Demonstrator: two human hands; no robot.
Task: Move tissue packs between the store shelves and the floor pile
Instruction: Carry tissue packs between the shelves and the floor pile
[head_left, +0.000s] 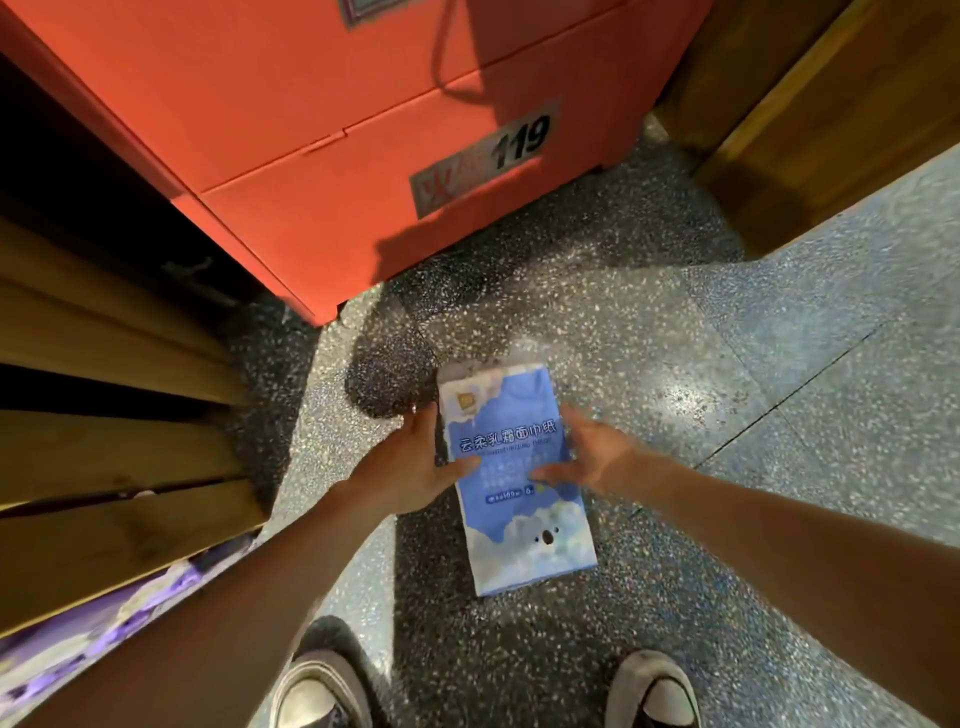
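Small print on the tissue pack (511, 499) between the hands is too blurred to read. Motion smears the right hand (592, 452). Below the hands, both shoes (322, 691) run off the bottom edge. Left of the left hand (410, 467), purple packs (104, 634) blur out of frame. Beyond the hands, the label (483, 161) on the red cabinet (311, 130) is half legible.

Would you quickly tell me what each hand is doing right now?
Left hand: holds the blue tissue pack by its left edge, thumb across the front.
Right hand: holds the same pack by its right edge.
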